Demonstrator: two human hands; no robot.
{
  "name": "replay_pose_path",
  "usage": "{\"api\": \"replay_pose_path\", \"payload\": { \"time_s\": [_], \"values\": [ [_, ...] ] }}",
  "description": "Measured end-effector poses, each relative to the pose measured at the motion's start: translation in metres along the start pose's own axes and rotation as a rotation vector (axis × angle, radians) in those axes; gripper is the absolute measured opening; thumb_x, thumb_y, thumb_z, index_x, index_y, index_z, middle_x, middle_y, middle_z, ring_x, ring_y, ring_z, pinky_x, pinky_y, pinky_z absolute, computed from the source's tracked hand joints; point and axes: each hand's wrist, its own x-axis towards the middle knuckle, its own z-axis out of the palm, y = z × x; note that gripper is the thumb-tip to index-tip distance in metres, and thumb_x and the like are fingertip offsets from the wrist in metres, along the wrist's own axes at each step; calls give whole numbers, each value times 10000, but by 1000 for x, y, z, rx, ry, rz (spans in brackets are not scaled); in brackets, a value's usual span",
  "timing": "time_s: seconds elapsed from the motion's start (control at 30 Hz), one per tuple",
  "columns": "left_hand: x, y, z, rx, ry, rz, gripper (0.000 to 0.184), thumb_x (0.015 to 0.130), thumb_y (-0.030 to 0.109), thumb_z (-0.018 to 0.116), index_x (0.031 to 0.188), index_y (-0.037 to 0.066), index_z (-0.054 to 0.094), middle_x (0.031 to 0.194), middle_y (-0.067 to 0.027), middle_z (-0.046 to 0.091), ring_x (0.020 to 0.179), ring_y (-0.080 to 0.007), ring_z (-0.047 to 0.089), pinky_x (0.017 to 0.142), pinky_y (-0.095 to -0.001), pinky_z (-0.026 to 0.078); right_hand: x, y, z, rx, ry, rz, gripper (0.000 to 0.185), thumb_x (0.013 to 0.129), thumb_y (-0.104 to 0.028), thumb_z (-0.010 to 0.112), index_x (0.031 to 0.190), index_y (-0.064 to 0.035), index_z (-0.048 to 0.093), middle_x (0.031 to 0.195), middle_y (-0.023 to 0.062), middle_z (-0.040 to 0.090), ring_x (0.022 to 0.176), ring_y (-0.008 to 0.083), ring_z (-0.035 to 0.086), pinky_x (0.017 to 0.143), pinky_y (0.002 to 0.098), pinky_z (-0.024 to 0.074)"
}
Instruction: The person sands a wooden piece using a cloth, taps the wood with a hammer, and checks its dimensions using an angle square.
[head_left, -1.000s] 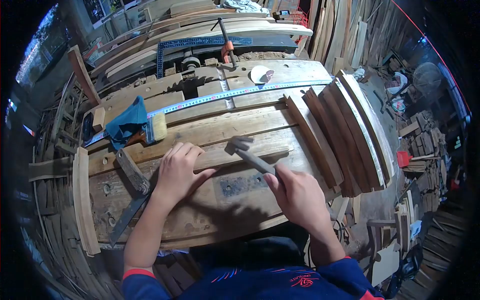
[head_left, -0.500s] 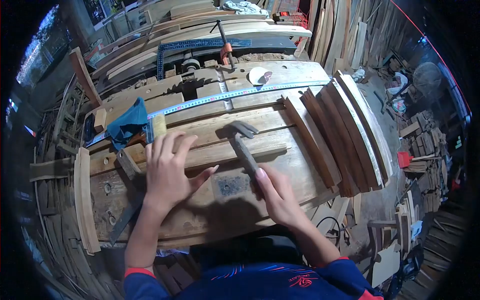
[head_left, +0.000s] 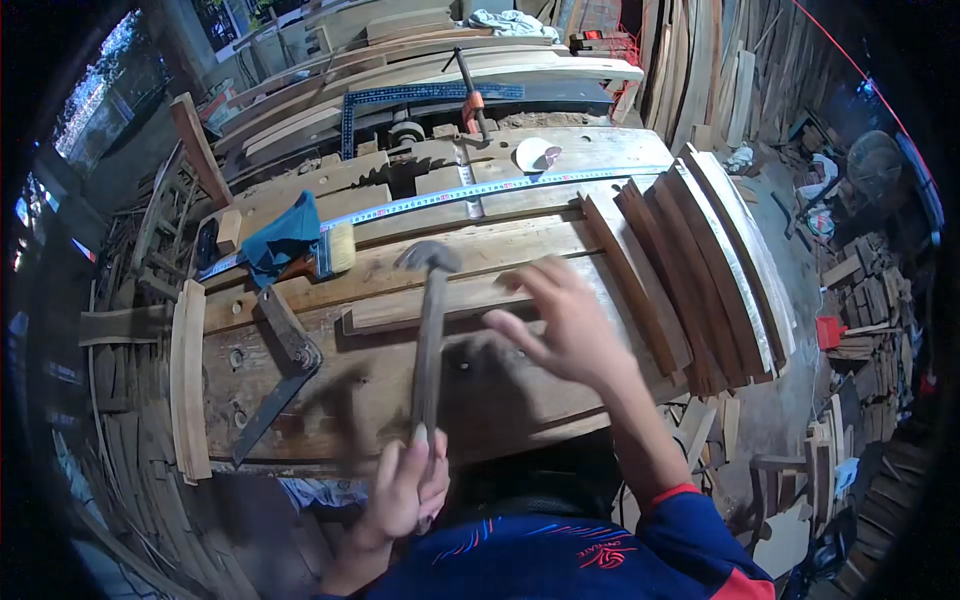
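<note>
My left hand is wrapped round the lower handle of a claw hammer, close to my body. The hammer stands with its metal head up, over the workbench. To the right, my right hand hovers by the right part of a pale wood strip, fingers apart and holding nothing. Part of the strip is hidden behind the hammer and the hand. A bevel gauge with a dark blade lies left of the strip. Above it are a brush and a blue cloth.
Curved wood pieces stand in a row on the bench's right side. A measuring tape runs across the bench. Behind it are a white round item, a clamp and a blue square. Pale strips lie at the left edge.
The hammer has passed from my right hand to my left. My left hand has moved down toward my body; my right hand has risen, opened and come over the strip. The view has shifted slightly.
</note>
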Motion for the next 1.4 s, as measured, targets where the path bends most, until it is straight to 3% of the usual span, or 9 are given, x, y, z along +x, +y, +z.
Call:
{"api": "replay_pose_path", "payload": {
  "time_s": [0.07, 0.13, 0.23, 0.4, 0.47, 1.1, 1.2, 1.3, 1.4],
  "values": [
    [-15, -20, -5, 105, 96, 132, 370, 1154, 392, 388, 1043, 52, 483, 609, 21, 388, 462, -66, 364, 435, -240, 353, -4, 23, -7, -160, 30, 2, 634, 890, -459, 778, 1321, -20, 624, 1280, 212, 612, 1276, 380, 532, 1088, 490, 441],
    [-14, -32, -9, 117, 205, 95, 370, 1153, 391, 397, 1036, 52, 487, 611, 17, 390, 460, -66, 357, 434, -244, 348, -13, 42, -7, -212, -31, 74, 786, 840, -505, 810, 1429, -43, 569, 1417, 202, 549, 1385, 402, 444, 1177, 507, 370],
    [-10, -28, -12, 106, 263, 2, 372, 1147, 407, 412, 1037, 60, 488, 603, 15, 393, 444, -70, 357, 419, -250, 338, -13, 56, 0, -149, -77, 57, 807, 829, -515, 814, 1430, -35, 570, 1394, 200, 565, 1367, 398, 463, 1173, 503, 374],
    [-10, -44, -19, 179, 347, 108, 385, 1142, 447, 398, 1048, 83, 483, 583, 19, 389, 412, -78, 372, 395, -254, 343, -15, 62, 10, -78, 56, 95, 384, 958, -263, 736, 1264, -37, 679, 1275, 159, 647, 1277, 360, 537, 1102, 458, 440],
    [-8, -34, -21, 93, 315, 7, 386, 1140, 450, 403, 1048, 85, 483, 584, 20, 390, 415, -77, 373, 398, -253, 347, -14, 64, 12, -64, 70, 104, 365, 951, -242, 745, 1241, -31, 682, 1251, 155, 654, 1256, 361, 546, 1091, 457, 444],
    [-19, -56, -2, 191, 350, 22, 311, 1123, 372, 511, 1028, 76, 518, 634, 35, 439, 468, -47, 400, 416, -238, 341, -16, 74, 19, -52, 136, 67, 337, 932, -196, 766, 1194, -8, 669, 1199, 161, 666, 1191, 360, 566, 1037, 432, 464],
    [-15, -64, -2, 164, 405, 113, 315, 1128, 370, 497, 1024, 74, 518, 623, 35, 433, 459, -50, 401, 410, -231, 335, -19, 70, 20, -34, 128, 105, 330, 928, -194, 768, 1188, -12, 675, 1194, 161, 667, 1187, 361, 567, 1034, 434, 464],
    [-10, -51, -6, -31, 404, -10, 327, 1135, 370, 477, 1017, 67, 519, 608, 33, 428, 454, -56, 409, 402, -230, 330, -17, 70, 19, -46, 135, 84, 324, 927, -196, 770, 1179, -15, 679, 1188, 160, 670, 1185, 360, 568, 1031, 436, 465],
    [-18, -45, -7, 134, 388, 81, 356, 1139, 392, 453, 1030, 59, 514, 614, 21, 430, 444, -64, 411, 393, -241, 328, -19, 72, 19, -46, 147, 74, 337, 924, -220, 780, 1178, -20, 687, 1185, 154, 674, 1181, 355, 577, 1023, 439, 466]
  ]
}}
